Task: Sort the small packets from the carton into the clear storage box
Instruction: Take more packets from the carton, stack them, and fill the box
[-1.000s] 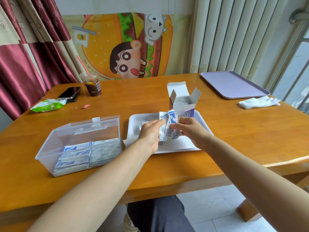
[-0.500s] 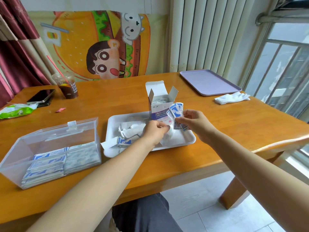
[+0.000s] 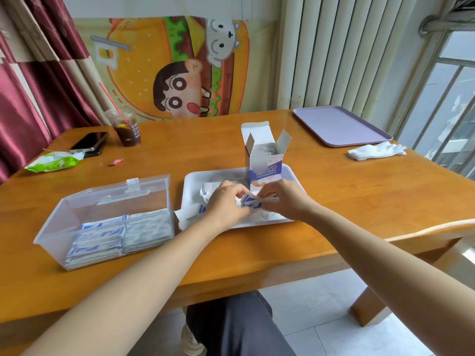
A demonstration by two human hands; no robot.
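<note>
Our left hand point(image 3: 226, 204) and right hand point(image 3: 288, 199) each pinched the same bunch of packets point(image 3: 250, 202) over the white tray point(image 3: 195, 181), just near of the open carton point(image 3: 264, 163). The clear storage box point(image 3: 77, 209) on the left held two stacked rows of them, and more seemed to sit inside the carton, so we judged the sorting partway done.

The packets point(image 3: 250, 202) pinched btwn left hand point(image 3: 226, 204) and right hand point(image 3: 288, 199) are motion-smeared, so no count or print can be read. The hands also cover the front-mid part of the white tray point(image 3: 191, 181), incl. most of the crumpled white stuff point(image 3: 208, 190) there. Carton point(image 3: 264, 170): upper label blurred, contents inside too dim to make out; in the clear box point(image 3: 77, 209) lower packets sit hidden under top layers; left forearm point(image 3: 154, 265) and right forearm point(image 3: 372, 247) run off the bottom edge.
</note>
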